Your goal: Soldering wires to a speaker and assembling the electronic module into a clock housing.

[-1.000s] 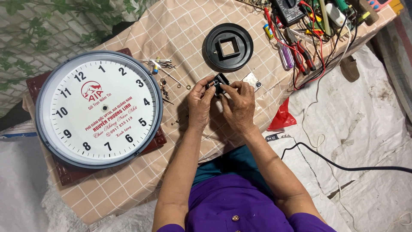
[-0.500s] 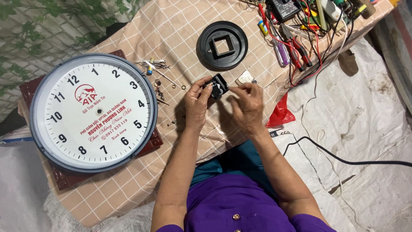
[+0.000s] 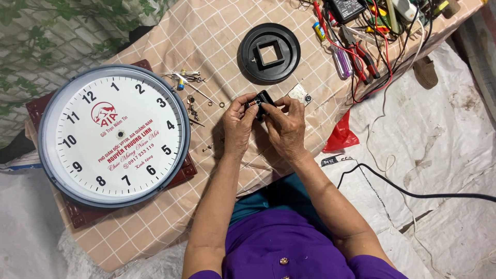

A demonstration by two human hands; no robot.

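Both hands' fingers (image 3: 257, 107) pinch the black clock mechanism (image 3: 263, 98).

Scene is lit evenly by soft, diffuse daylight. Only faint shadows are cast beneath the hands and the round white-faced wall clock (image 3: 114, 135). No glare is recorded. Focus is sharp throughout; slight wide-angle stretching is noted at edges.

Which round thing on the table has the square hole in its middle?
The small black disc beyond both hands. The large wall clock at left has a white numbered face, no square opening.
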